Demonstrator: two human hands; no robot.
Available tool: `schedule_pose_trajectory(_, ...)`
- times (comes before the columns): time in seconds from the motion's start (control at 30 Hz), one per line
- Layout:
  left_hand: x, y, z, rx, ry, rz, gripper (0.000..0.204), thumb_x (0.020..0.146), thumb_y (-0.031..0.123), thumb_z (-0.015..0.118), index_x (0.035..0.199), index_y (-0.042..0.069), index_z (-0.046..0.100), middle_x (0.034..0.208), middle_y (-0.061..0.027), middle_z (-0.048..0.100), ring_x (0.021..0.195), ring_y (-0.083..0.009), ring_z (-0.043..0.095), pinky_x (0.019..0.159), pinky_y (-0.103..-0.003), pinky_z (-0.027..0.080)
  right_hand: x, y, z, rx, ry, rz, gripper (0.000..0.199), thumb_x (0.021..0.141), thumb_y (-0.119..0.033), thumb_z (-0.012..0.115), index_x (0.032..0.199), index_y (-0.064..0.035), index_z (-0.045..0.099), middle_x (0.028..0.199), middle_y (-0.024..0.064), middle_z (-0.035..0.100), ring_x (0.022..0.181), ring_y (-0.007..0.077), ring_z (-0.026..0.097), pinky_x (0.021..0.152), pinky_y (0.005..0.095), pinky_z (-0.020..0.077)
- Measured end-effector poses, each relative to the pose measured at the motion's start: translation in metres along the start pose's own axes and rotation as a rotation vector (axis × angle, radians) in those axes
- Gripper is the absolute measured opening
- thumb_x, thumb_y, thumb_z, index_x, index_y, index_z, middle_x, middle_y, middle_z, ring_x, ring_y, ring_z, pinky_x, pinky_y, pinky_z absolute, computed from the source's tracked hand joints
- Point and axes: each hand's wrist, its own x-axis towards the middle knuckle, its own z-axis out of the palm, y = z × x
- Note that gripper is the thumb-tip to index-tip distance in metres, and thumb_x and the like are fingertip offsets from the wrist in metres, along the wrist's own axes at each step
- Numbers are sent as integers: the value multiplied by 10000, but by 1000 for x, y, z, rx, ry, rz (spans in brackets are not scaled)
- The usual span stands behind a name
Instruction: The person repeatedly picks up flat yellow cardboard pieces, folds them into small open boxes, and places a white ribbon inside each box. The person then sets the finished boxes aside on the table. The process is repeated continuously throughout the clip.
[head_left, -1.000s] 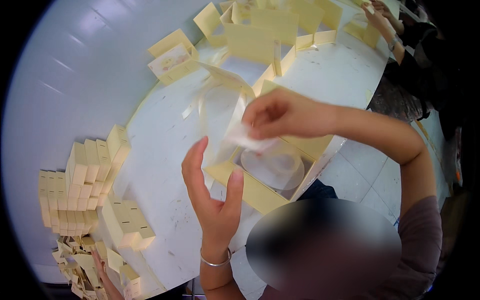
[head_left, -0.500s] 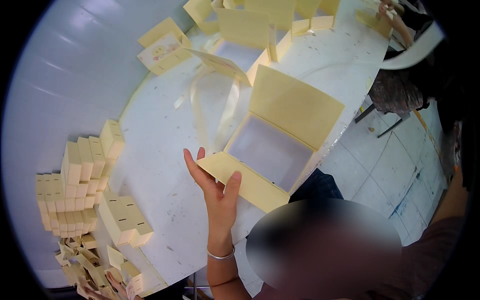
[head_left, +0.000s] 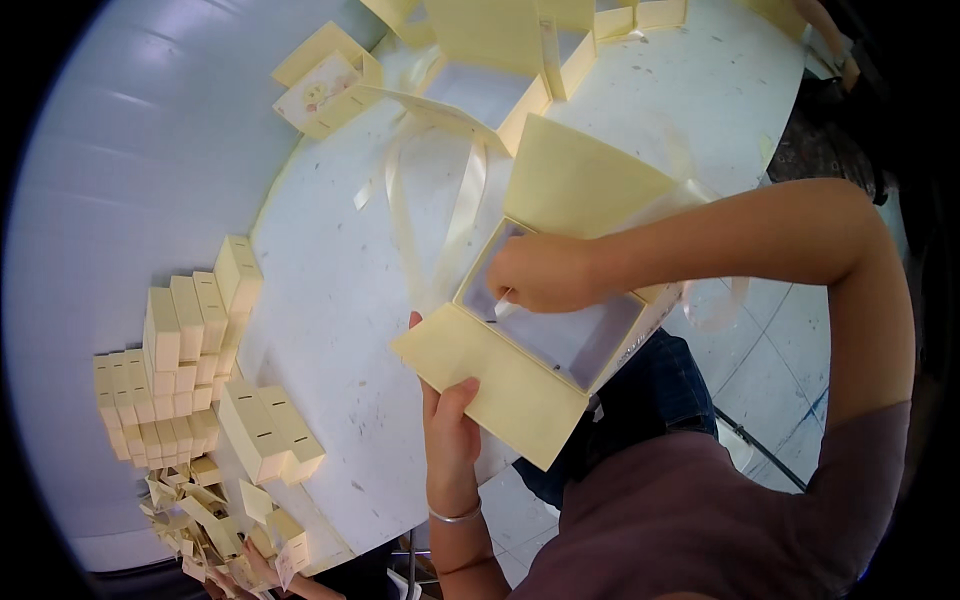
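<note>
Seeing the open cream box [head_left: 575,340] perched at the near rim of the bench [head_left: 330,330], apparently jutting partly past, would rate a slide toward the lap [head_left: 665,390] as the largest risk, brought on by a hard tug. Might next crease the front flap [head_left: 500,388], through squeezing or bending too sharply in the left hand [head_left: 452,435], clamped there between thumb and fingers. Could lastly twist or smudge the white strip [head_left: 503,304], apparently pinched in the right hand [head_left: 545,272] inside the grayish tray [head_left: 600,350], through careless rubbing against the walls. Looks plain and pale yellow outside, with a broad flat lid [head_left: 580,180] swung back on the far side, a shallow rectangular hollow in the middle, and that narrower flap toward the lower left. Shows fairly straight edges and, smallest of all, two dark marks [head_left: 490,321] along the flap side of the hollow, too small to identify.
</note>
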Motion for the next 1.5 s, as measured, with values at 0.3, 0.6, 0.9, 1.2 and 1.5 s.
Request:
schedule_pose_trajectory(0.3,0,-3,8,-17,-5,-11,755,720,136,452,1377,94,83,1279,-117,336,1123,-230,404,920,-330,355,-3,0,-5,30,-32,20,62,697,-5,491,648,11,525,651,186,550,626,353,529,564,404,395)
schedule_pose_trajectory(0.6,1,-5,7,-31,-8,34,730,780,231,491,1371,74,94,1305,-124,316,1157,-232,375,948,-334,321,-3,-8,-7,25,-34,35,107,684,12,481,753,-5,561,700,188,574,678,341,559,586,398,416)
schedule_pose_trajectory(0.9,2,-9,7,-101,3,65,675,820,263,473,1362,60,125,1307,-101,328,1161,-203,377,955,-321,313,9,-4,3,76,-62,122,122,661,-36,562,736,51,601,737,217,587,671,349,575,575,410,439)
schedule_pose_trajectory(1.2,27,-38,-6,896,255,309,265,775,239,587,924,19,573,840,-85,606,794,-204,579,664,-335,444,17,-8,5,115,-132,63,130,674,-10,508,786,-38,567,754,137,599,747,303,570,596,376,424)
schedule_pose_trajectory(1.5,25,-9,-34,1352,454,311,129,745,174,580,755,46,571,699,-85,585,622,-238,559,555,-327,420,-48,-39,-123,866,-498,-117,365,736,-44,451,1097,5,455,766,159,621,680,251,606,665,338,473)
